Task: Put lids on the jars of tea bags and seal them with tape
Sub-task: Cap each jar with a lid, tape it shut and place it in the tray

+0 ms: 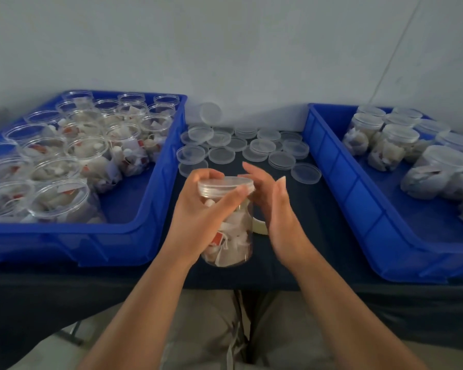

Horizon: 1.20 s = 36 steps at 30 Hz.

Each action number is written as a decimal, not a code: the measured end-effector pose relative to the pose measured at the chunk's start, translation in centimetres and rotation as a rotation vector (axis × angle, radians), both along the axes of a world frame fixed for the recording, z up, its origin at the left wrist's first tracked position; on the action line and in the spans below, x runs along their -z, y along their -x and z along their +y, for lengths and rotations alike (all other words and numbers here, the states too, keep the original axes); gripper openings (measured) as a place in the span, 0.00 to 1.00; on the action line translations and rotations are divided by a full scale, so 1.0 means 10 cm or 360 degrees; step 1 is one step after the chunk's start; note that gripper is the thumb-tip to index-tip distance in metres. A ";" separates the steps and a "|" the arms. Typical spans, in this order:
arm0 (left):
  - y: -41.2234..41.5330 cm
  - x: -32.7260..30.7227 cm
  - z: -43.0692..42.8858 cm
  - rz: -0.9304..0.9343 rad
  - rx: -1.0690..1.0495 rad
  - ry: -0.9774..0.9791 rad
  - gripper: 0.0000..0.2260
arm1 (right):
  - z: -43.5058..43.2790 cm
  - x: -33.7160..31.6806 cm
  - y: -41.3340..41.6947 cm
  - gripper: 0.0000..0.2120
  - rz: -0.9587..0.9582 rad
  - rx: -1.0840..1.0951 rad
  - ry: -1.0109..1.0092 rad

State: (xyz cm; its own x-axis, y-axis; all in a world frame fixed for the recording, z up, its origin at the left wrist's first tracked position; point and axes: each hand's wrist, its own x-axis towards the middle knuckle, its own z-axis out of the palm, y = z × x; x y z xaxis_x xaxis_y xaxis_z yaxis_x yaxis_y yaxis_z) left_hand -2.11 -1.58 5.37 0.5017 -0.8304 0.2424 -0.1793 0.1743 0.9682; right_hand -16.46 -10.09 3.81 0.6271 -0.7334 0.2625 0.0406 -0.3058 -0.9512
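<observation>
Dark tablecloth (318, 236): clear jar (233, 236), lid (225, 185) on; likely light, rigid, slippery. Left hand (198, 217) grips neck; right hand (273, 209) straight-fingered alongside, empty.

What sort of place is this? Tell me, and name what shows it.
Probably a small packing workstation: a left blue bin of open tea-bag jars, a right blue bin of lidded jars, and loose lids spread on the dark table between them.

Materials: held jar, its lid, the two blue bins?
The jar looks like clear glossy plastic, possibly glass: tea bags show through. Its lid seems translucent plastic with a ribbed rim. The left blue bin and right blue bin look like opaque moulded plastic, ribbed walls, slight sheen.
</observation>
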 end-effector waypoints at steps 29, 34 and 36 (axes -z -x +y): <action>0.18 0.06 -0.27 -0.0192 0.0235 0.0089 0.27 | -0.35 -0.93 0.74 0.41 0.0884 0.0208 0.1121; 0.05 0.29 -0.33 -0.0187 0.0076 0.0000 0.23 | -1.17 -1.38 1.20 0.42 0.0846 0.0838 0.1156; 0.02 0.38 -0.32 -0.0131 0.0057 -0.0046 0.22 | -1.66 -1.43 1.37 0.46 0.1094 0.0994 0.1033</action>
State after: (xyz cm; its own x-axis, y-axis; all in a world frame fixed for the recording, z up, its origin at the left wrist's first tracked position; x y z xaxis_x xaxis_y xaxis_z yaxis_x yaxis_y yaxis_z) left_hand -2.32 -4.77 1.61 0.4511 -0.8546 0.2574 -0.2526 0.1544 0.9552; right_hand -30.18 -26.65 18.11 0.3572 -0.8191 0.4488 -0.7621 -0.5334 -0.3670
